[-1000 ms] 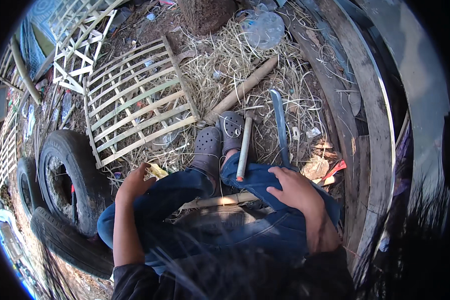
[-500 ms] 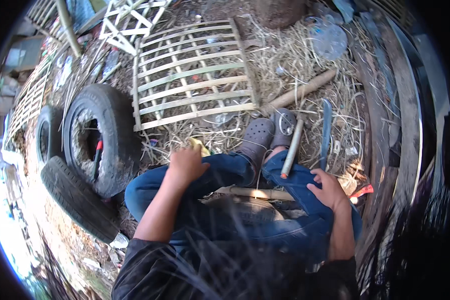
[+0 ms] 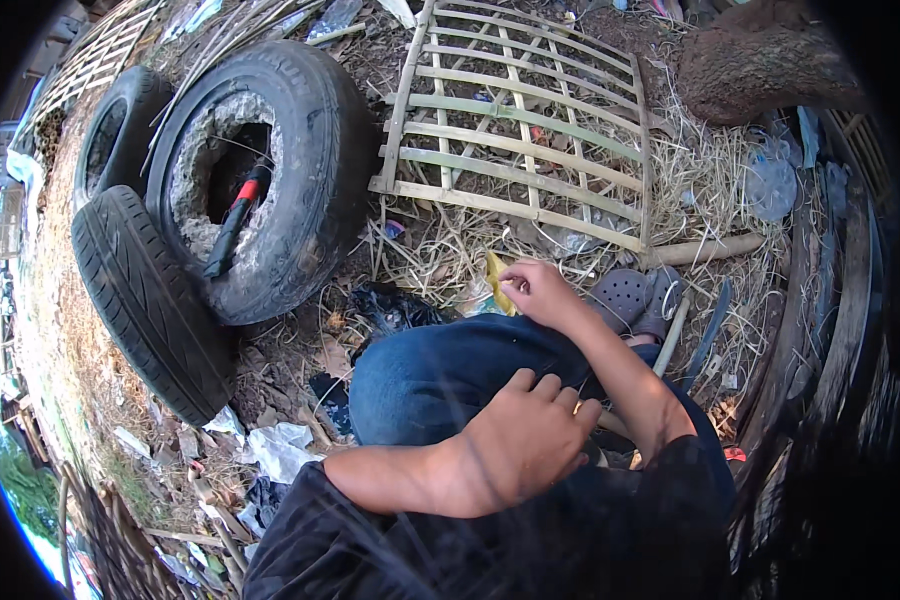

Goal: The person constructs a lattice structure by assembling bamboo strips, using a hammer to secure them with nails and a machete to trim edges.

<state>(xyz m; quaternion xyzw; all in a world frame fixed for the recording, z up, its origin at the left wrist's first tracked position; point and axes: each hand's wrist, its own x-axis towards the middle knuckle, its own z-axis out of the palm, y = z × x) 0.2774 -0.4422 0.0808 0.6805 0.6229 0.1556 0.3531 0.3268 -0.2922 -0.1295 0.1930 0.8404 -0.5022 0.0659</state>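
My right hand (image 3: 548, 296) reaches across my lap, its fingers bent in a pinch at the edge of a yellow packet (image 3: 496, 288) beyond my left knee. Whether they grip the packet I cannot make out. Nearer to me, my left hand (image 3: 530, 440) hangs over my lap with the fingers curled. Its palm is turned away, so anything inside is hidden. The right forearm passes beyond the left hand. Past my grey clogs (image 3: 622, 297) lie a bamboo stick (image 3: 674, 338) and a long dark blade (image 3: 710, 335).
A slatted bamboo panel (image 3: 530, 135) lies ahead on straw-strewn ground. To the left stand a large tyre (image 3: 315, 190) holding a red-and-black handled tool (image 3: 238, 222), and a leaning tyre (image 3: 150, 300). A tree trunk (image 3: 760, 65) rises far right; timber beams (image 3: 840, 310) line the right.
The view has swung left. My right hand has left my right knee and crossed to the yellow packet. My left hand has drawn back from beside it to over my lap.
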